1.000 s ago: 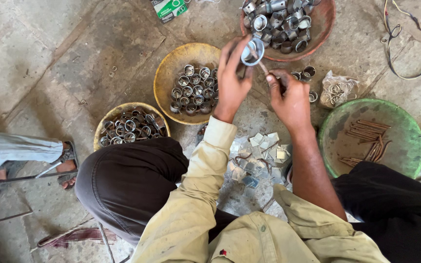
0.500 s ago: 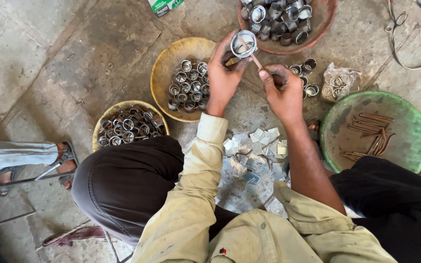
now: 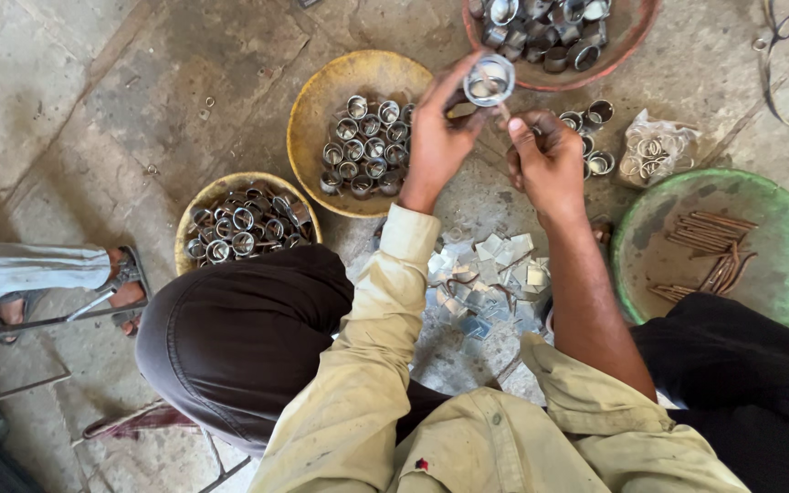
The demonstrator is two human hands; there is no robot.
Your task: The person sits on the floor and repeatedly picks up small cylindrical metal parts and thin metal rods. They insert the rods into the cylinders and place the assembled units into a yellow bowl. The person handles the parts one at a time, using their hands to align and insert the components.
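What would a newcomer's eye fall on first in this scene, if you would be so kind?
First the two hands at top centre: the left hand pinches a shiny metal ring while the right hand works a thin tool against it. Around them stand bowls of similar rings: a yellow bowl to the left, a reddish bowl above. A green bowl with rusty rods sits right.

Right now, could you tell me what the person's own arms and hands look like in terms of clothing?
Both hands are bare, without gloves. The left hand comes out of a long khaki shirt sleeve, rumpled, with a cuff at the wrist. The right hand has a bare forearm; its sleeve, same khaki cloth, ends near the elbow. No watch or rings are visible.
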